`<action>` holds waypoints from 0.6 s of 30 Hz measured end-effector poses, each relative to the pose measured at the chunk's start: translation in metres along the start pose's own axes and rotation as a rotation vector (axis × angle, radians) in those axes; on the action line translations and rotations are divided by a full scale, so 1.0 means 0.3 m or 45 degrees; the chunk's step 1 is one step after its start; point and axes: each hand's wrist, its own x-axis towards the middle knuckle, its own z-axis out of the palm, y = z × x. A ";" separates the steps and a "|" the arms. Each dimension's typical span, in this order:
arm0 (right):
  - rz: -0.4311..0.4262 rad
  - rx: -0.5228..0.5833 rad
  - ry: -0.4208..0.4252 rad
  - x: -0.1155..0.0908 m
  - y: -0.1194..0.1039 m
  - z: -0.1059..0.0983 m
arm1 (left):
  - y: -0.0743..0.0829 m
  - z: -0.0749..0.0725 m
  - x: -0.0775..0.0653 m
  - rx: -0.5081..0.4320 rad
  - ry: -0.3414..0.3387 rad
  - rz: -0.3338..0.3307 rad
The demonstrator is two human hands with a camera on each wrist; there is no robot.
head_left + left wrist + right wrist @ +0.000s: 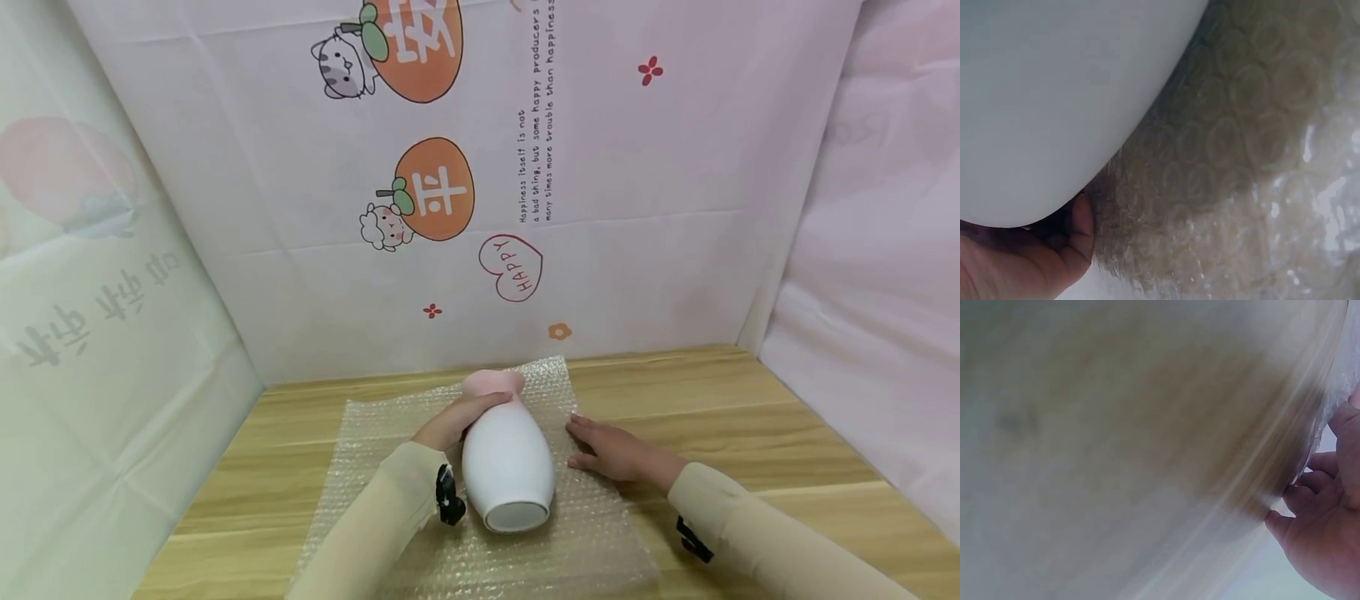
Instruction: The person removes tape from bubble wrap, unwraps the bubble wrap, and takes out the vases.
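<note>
A vase [508, 467], white in the body and pink at the neck, lies on its side on a sheet of bubble wrap [390, 475]. Its base faces the head camera and its flared mouth points toward the back. My left hand [463, 419] holds the vase around the neck from the left; some of its fingers are hidden under the vase. In the left wrist view, the white body [1054, 94] fills the upper left above curled fingers. At the wrap's right edge, my right hand [611, 448] rests with fingers extended and thumb apart, fingertips touching the edge.
The bubble wrap lies on a wood-grain table [697, 400], reaching almost to its back edge. Behind stands a white printed cloth [600, 250], with pale cloths hanging at the left [90, 417] and right [877, 275].
</note>
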 end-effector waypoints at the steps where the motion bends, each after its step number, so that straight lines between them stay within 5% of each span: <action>1: -0.002 0.005 0.001 0.000 -0.001 -0.001 | 0.001 0.000 0.002 0.002 0.000 0.001; 18: -0.003 0.008 0.013 0.000 0.002 0.004 | 0.009 0.024 0.002 -0.113 0.065 0.164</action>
